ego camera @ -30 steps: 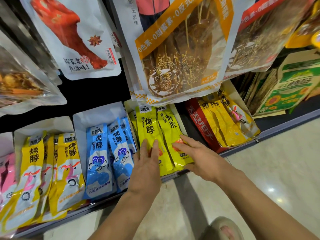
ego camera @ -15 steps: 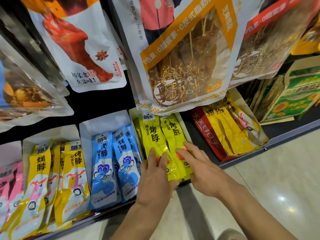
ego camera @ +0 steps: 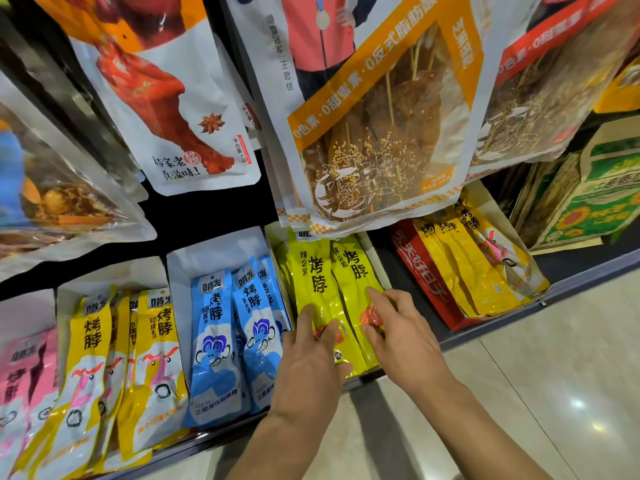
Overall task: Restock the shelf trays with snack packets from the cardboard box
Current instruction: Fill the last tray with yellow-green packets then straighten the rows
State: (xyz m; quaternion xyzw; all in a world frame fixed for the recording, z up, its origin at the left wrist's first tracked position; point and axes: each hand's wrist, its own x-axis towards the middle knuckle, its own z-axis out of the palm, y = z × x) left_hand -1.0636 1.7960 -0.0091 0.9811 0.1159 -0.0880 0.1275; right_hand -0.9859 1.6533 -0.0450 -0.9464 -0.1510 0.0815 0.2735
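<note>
Glossy tile floor (ego camera: 554,382) below dark shelf ledge (ego camera: 588,285)

left hand (ego camera: 311,358) slid further up the lime-yellow packets (ego camera: 317,285), right hand (ego camera: 398,336) moved up beside it, fingers reaching higher on the right-hand packet

A dark shelf (ego camera: 581,263) with a metal front edge carries a row of trays, side by side; from its left end, the first tray (ego camera: 24,310) holds pink packets (ego camera: 20,375); the second tray (ego camera: 114,275), yellow packets (ego camera: 156,358); the third tray (ego camera: 214,251), blue packets (ego camera: 214,341); the fourth tray (ego camera: 372,251), lime packets (ego camera: 318,271); past a gap, a red box (ego camera: 426,282) of golden packets (ego camera: 460,271); towards the right end, a green sunflower carton (ego camera: 595,202).
</note>
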